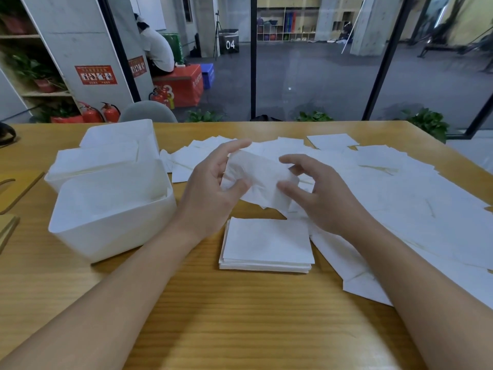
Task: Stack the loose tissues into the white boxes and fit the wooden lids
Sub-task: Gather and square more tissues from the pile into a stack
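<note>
My left hand [213, 185] and my right hand [317, 193] hold one crumpled white tissue [256, 174] between them above the table, fingers and thumbs pinching its two ends. Below it lies a neat stack of folded tissues [266, 244]. Many loose tissues [400, 188] cover the table to the right and behind. Three white boxes stand at the left: the nearest box [106, 236] looks empty, the middle box [69, 172] holds tissues, and a far box [120, 132] stands behind them.
Wooden lids [8, 228] lie at the table's left edge. The wooden table [240, 316] shows bare surface in front of the stack. A glass wall, potted plants and a seated person are beyond the table's far edge.
</note>
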The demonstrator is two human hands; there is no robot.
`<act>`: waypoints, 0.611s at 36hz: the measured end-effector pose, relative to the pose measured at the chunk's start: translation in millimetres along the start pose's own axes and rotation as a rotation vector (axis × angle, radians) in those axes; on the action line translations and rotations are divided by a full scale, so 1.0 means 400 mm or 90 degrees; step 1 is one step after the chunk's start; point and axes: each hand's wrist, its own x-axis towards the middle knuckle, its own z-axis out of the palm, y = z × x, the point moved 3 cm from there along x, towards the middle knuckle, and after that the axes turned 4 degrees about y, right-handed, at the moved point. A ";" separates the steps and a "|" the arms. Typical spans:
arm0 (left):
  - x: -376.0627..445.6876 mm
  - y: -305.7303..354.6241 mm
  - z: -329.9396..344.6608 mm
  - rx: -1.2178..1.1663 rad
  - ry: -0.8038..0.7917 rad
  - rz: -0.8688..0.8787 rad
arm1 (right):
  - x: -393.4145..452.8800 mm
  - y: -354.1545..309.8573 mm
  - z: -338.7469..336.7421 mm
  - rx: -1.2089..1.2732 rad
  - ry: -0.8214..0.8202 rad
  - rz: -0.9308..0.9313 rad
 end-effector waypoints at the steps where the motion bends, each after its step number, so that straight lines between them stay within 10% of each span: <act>1: 0.000 -0.002 -0.001 0.010 0.001 -0.005 | 0.003 -0.003 -0.006 0.017 0.018 -0.008; 11: 0.003 -0.012 -0.016 0.015 -0.026 -0.101 | 0.010 0.005 -0.043 0.363 -0.202 0.123; 22: -0.011 -0.009 -0.015 0.105 -0.270 -0.209 | -0.011 0.024 -0.030 0.204 -0.304 0.193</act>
